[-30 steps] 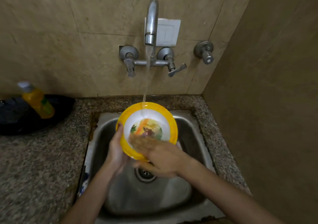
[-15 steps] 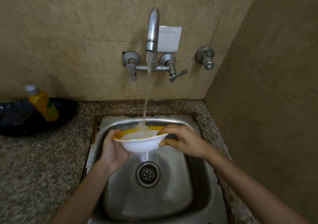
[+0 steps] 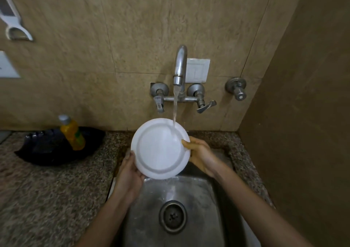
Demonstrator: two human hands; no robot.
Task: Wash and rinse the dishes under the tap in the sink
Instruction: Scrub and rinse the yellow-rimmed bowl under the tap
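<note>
The side wall (image 3: 303,133) closes off your right, so the open room lies left, over the speckled tabletop (image 3: 47,199). The steel sink (image 3: 198,199) is sunk into that tabletop. You hold the white dish (image 3: 159,150) above the sink's far edge, tipped up so its underside and foot ring face you. A dark crumpled heap (image 3: 47,150) lies on the far left of the tabletop, well apart from the dish.

Your left hand (image 3: 128,176) grips the lower left rim, with its fingers hidden behind the dish. Your right hand (image 3: 200,155) holds the right rim, its fingers (image 3: 186,142) curled over the edge onto the face you see.

The tap (image 3: 180,66) on the far wall is running. A yellow bottle (image 3: 73,133) stands at the dark heap. The drain (image 3: 172,216) sits in the sink's near middle. The water (image 3: 175,110) strikes the upper right of the underside and runs off the low edge into the sink.

I judge this to be the rinse of the underside, and no suds show on it. The next move likely calls for turning the dish so the stream reaches its left part, with both grips firm on a wet rim. Mind the lever (image 3: 206,105) just above the dish. Hold the low edge over the sink so runoff misses the tabletop.
</note>
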